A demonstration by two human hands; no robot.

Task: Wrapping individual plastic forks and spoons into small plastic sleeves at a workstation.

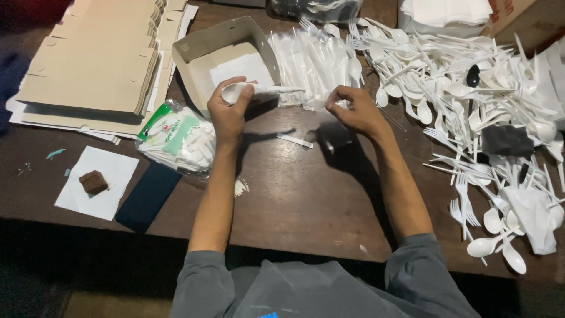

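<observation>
My left hand (227,112) is closed around a white plastic spoon wrapped with a napkin (259,92), held just in front of an open cardboard box (200,44). My right hand (353,109) pinches the edge of a clear plastic sleeve (331,126) over the dark wooden table (294,194). Behind both hands lies a row of clear-wrapped cutlery packs (315,59). A small white paper strip (295,141) lies on the table between my hands.
A big heap of loose white plastic spoons and forks (471,100) fills the right side. Flat cardboard box blanks (100,59) are stacked at the far left. A bag of white items (176,138), a dark rectangular object (147,197) and a brown cake piece on a napkin (94,182) lie at the left.
</observation>
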